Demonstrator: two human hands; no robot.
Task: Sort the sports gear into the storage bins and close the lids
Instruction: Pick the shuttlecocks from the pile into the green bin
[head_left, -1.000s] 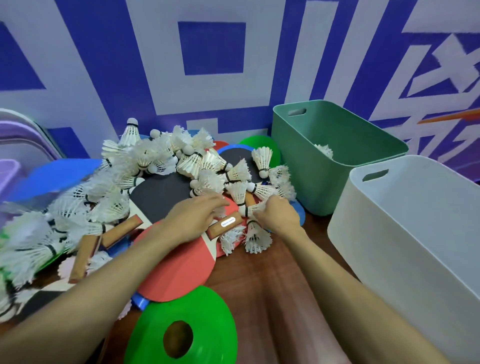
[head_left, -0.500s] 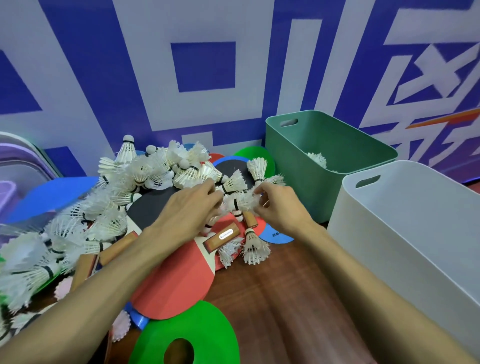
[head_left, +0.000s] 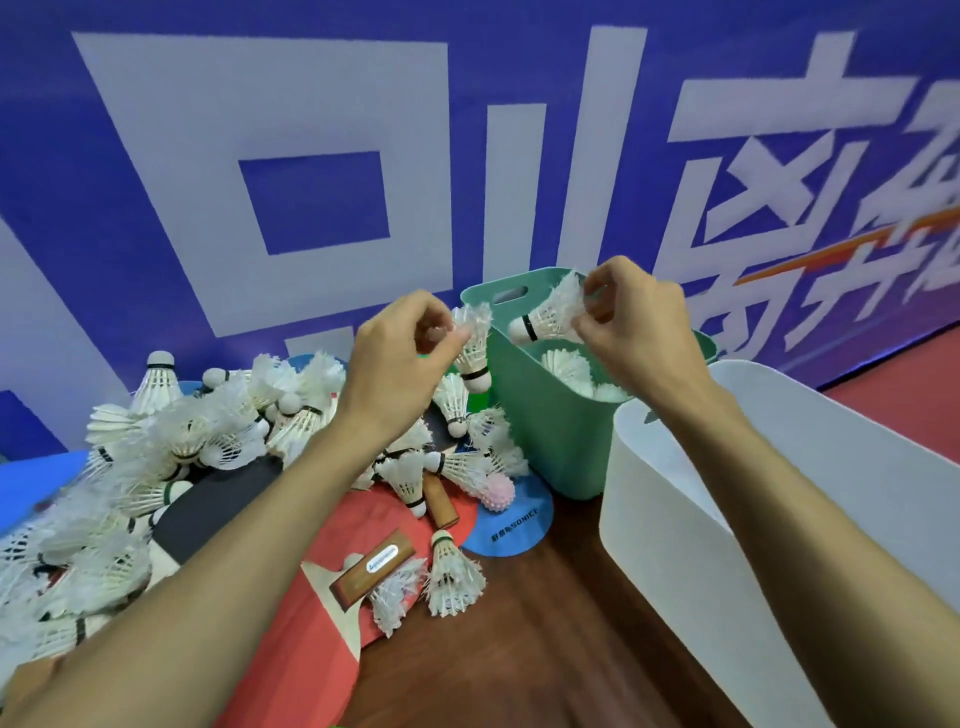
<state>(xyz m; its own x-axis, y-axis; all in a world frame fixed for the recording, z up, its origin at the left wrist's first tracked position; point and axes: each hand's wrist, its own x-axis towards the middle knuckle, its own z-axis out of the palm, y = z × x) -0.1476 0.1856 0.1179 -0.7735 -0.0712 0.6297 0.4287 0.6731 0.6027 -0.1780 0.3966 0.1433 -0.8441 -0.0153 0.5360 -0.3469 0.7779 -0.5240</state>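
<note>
Pinching one shuttlecock (head_left: 545, 317) by its feathers with the right hand (head_left: 631, 325) over the green bin (head_left: 540, 431), presumably for dropping; pinching another shuttlecock (head_left: 474, 353) with the left hand (head_left: 397, 364) near the rim.

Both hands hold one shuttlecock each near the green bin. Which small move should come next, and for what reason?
Probably the right hand should open its fingers and drop the right-hand shuttlecock: it hangs over the opening of the green bin, where other shuttlecocks already lie. The left-hand shuttlecock, held by the left hand, seems to hang at the rim, so it would follow.
</note>
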